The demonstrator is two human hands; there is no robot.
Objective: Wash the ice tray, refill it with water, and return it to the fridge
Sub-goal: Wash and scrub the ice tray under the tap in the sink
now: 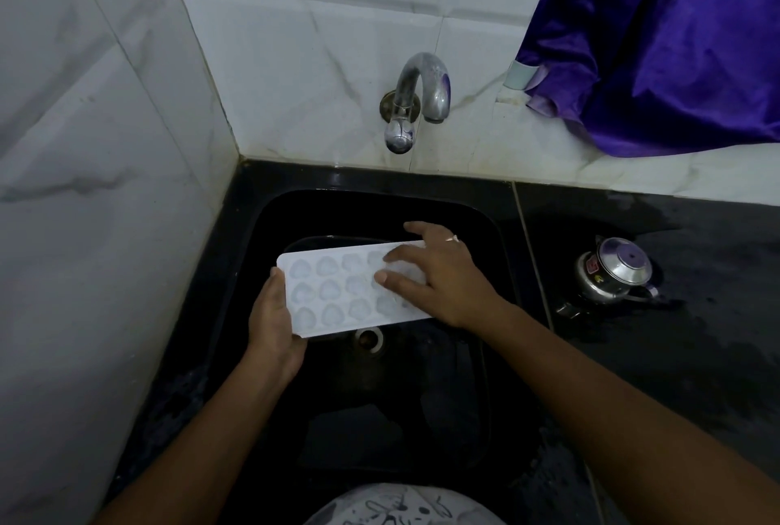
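White plastic lies under the straight, spread fingers [394,258] of the right hand [443,277], which rest flat on the right end of the ice tray [337,292] without curling round it. The left hand [272,326] grips the tray's left short end, thumb on the rim, its other fingers hidden beneath. The tray hangs over the black sink [380,180], below a tap [418,102] showing no water. It looks light, thin, probably bendy and slick when wet; the short ends seem the safest holds.
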